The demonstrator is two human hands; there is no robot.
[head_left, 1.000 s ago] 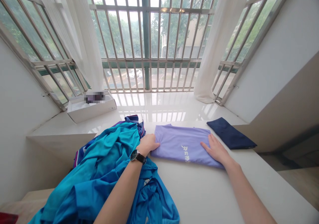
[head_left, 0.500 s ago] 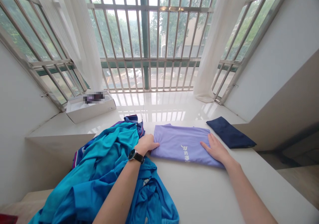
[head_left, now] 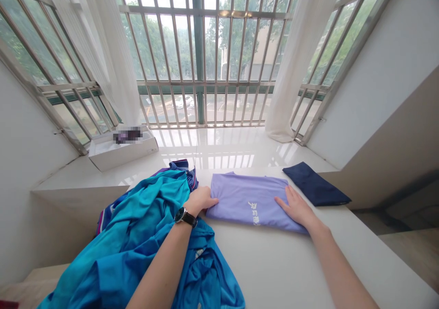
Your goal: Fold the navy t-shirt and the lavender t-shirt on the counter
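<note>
Head view: folded lavender T-shirt [head_left: 245, 203], a flat rectangular bundle with white printed lettering [head_left: 254, 213], lying on a white ledge [head_left: 267, 263] toward the ledge's far side. Left hand [head_left: 200, 200] open and flat, fingers together, resting against the shirt's left edge, with no grip on the cloth. Right hand [head_left: 297, 210] open, fingers slightly spread, palm down on the shirt's right end, also without a grip. Black-strapped wristwatch [head_left: 184, 217] on the left wrist. Crumpled heap of bright teal and blue fabric [head_left: 126, 240] on the ledge, just beside the left hand and partly under the left forearm. Folded navy-blue cloth [head_left: 315, 185] just beside the shirt's far right corner. Farther off, on a glossy white sill [head_left: 212, 146], a shallow white box [head_left: 120, 157] with a blurred object [head_left: 127, 135] on top, too obscured to identify. Sheer white curtain [head_left: 115, 57] and barred metal window [head_left: 199, 48] beyond
</note>
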